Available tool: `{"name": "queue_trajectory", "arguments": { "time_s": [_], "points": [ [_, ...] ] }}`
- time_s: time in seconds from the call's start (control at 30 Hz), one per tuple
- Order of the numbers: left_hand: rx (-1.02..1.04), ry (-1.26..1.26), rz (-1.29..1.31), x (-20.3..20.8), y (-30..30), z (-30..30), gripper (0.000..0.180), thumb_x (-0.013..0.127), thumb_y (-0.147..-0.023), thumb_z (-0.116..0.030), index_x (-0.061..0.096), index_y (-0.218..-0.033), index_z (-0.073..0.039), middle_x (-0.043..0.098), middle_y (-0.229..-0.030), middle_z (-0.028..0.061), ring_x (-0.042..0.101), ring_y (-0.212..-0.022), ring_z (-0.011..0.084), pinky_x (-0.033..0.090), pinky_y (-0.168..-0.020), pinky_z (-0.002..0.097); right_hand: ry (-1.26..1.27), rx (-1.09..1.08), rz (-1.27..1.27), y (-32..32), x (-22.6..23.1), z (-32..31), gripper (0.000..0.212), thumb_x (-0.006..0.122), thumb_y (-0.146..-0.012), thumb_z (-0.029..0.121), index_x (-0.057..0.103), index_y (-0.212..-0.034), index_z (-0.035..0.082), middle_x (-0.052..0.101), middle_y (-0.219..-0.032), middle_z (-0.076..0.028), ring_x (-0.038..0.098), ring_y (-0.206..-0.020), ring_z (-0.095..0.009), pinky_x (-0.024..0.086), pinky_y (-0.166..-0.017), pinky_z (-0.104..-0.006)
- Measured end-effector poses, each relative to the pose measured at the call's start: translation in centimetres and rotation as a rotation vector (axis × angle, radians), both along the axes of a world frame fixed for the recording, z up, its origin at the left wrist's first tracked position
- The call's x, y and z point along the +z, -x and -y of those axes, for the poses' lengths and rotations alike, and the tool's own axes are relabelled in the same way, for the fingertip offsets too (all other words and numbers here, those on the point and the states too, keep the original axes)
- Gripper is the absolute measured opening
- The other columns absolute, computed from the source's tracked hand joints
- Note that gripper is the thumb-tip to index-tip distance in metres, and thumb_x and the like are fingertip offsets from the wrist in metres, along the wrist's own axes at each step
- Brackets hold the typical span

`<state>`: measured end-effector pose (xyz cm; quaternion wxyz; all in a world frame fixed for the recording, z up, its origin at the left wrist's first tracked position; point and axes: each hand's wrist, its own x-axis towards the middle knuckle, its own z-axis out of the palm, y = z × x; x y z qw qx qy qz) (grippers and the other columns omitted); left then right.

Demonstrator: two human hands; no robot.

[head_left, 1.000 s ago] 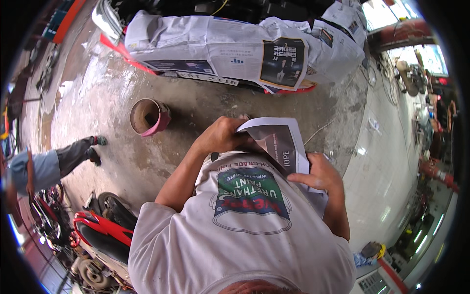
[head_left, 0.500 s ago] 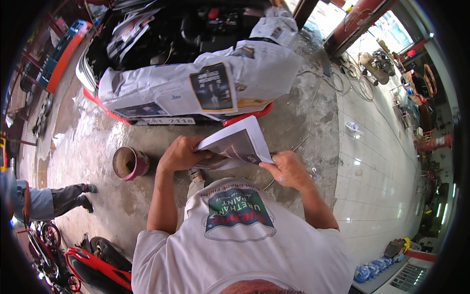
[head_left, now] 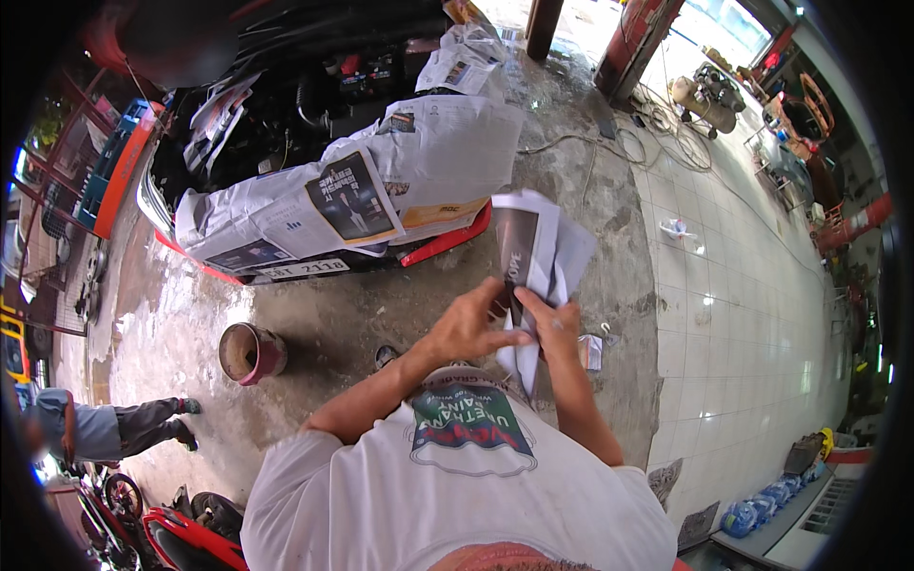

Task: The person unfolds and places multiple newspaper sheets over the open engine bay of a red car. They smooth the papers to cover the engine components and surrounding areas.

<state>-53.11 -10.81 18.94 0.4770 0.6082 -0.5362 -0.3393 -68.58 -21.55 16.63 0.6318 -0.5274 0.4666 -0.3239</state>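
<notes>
this looks like a vehicle repair and paint workshop. near the far edge of the stained concrete floor [head_left: 609, 247] stands a car [head_left: 446, 240], its engine bay [head_left: 352, 90] uncovered and newspaper sheets [head_left: 452, 157] spread over its front end. an air compressor [head_left: 703, 105] with coiled hoses [head_left: 685, 147] sits toward the far edge of the tiled floor [head_left: 733, 314], near a red steel post [head_left: 636, 52]. motorcycles [head_left: 202, 540] are parked at the concrete's near left corner, and a grimy bucket [head_left: 270, 358] stands between them and the car.

Stained grey concrete floor [head_left: 319, 319], pink bucket [head_left: 271, 362] on it, white tiled floor [head_left: 728, 319] alongside, small white scrap [head_left: 677, 228] there
</notes>
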Motion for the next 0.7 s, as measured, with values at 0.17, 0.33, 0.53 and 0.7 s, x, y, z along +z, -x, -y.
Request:
{"name": "queue_trajectory", "arguments": {
  "time_s": [0.17,0.33,0.53,0.7],
  "points": [
    [-0.062,-0.054,-0.279,-0.4,-0.2,2.0,0.053,0.083,-0.086,-0.02,0.059,-0.126,0.006,0.072,-0.107,0.0132,0.071,-0.097,0.0211,0.057,-0.086,0.0355,-0.071,0.13,0.305,1.0,1.2,1.1,0.022,0.081,-0.092,0.017,0.076,-0.104,-0.001,0.072,-0.09,-0.002,0.062,-0.072,-0.008,0.048,-0.062,-0.0261],
    [0.043,-0.046,-0.871,-1.0,-1.2,2.4,0.038,0.069,-0.1,-0.015,0.062,-0.134,0.002,0.071,-0.11,0.0048,0.069,-0.099,0.0141,0.056,-0.091,0.032,-0.184,0.157,0.512,1.3,1.4,0.7,0.019,0.072,-0.099,0.012,0.074,-0.109,-0.003,0.072,-0.093,-0.001,0.064,-0.078,-0.009,0.049,-0.066,-0.0242],
    [0.017,0.114,-0.656,0.5,0.1,0.9,0.06,0.075,-0.097,-0.021,0.05,-0.147,0.001,0.068,-0.122,0.0061,0.063,-0.108,0.0113,0.052,-0.094,0.0283,0.214,0.205,0.146,-1.2,0.7,1.2,0.016,0.077,-0.094,0.014,0.076,-0.101,-0.001,0.074,-0.086,-0.002,0.063,-0.076,-0.007,0.052,-0.071,-0.0257],
    [0.084,0.093,-0.484,-0.6,-0.4,0.8,0.054,0.082,-0.09,-0.01,0.057,-0.137,0.002,0.071,-0.112,0.0053,0.065,-0.099,0.0101,0.054,-0.087,0.0283,0.193,0.208,0.216,-3.4,1.6,0.6,0.019,0.084,-0.087,0.015,0.077,-0.098,0.001,0.076,-0.089,-0.003,0.066,-0.08,-0.008,0.053,-0.072,-0.0256]
  ]
}}
